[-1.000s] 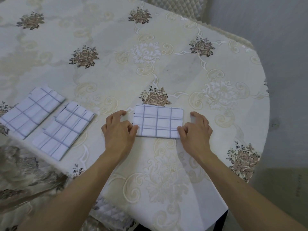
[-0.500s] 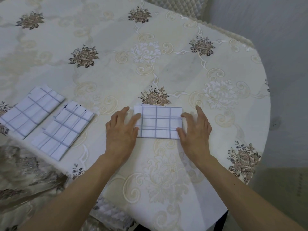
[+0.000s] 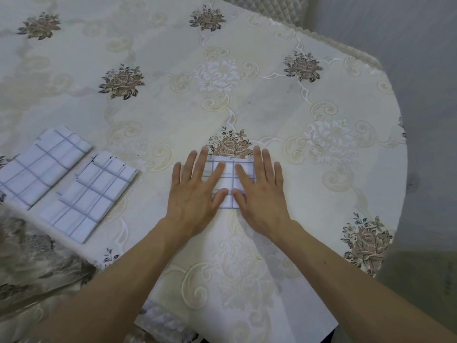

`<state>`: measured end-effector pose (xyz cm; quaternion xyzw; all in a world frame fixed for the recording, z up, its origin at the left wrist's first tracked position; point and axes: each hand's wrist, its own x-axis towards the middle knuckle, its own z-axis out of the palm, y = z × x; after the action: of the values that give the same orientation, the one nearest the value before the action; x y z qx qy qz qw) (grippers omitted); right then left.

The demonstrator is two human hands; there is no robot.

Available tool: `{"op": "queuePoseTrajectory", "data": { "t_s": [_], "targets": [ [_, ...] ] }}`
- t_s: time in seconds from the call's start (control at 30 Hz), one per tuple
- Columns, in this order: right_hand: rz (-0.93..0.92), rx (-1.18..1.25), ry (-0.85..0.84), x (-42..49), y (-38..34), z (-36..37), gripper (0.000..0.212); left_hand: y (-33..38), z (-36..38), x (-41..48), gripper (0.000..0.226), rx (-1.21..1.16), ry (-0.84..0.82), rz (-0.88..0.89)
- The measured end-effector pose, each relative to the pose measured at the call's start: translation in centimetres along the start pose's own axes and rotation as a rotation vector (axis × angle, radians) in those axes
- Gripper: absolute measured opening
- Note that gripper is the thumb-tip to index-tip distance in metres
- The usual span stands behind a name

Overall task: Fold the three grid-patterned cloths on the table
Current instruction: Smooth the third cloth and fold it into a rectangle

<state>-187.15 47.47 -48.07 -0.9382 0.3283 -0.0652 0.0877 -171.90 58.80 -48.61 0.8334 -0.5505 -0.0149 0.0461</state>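
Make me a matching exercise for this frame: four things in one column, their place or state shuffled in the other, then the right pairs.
Column one
1. left hand
2. right hand
3. leftmost cloth
4. middle cloth

Column two
A. folded, untouched, between another cloth and the hands
B. pressing flat on the right part of the small cloth
C. folded, untouched, farthest from the hands
D. pressing flat on the left part of the small cloth

Pairs: 1-D, 2-B, 3-C, 4-A

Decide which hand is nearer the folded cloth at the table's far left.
Left. The left hand presses flat on the central cloth, with the far-left cloth off to its left; the right hand lies flat beside it, farther away.
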Motion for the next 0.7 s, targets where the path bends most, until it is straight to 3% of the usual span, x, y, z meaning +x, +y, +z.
{"op": "queuePoseTrajectory", "data": {
  "t_s": [0.3, 0.7],
  "targets": [
    [0.092, -0.059, -0.051, -0.4, 0.6, 0.9, 0.072, -0.5, 0.3, 0.4, 0.075, -0.003, -0.041, -0.071],
    [0.246, -0.113, -0.053, -1.7, 2.6, 0.6, 0.071, -1.7, 0.1, 0.1, 0.063, -0.046, -0.086, -0.213]
  ]
}}
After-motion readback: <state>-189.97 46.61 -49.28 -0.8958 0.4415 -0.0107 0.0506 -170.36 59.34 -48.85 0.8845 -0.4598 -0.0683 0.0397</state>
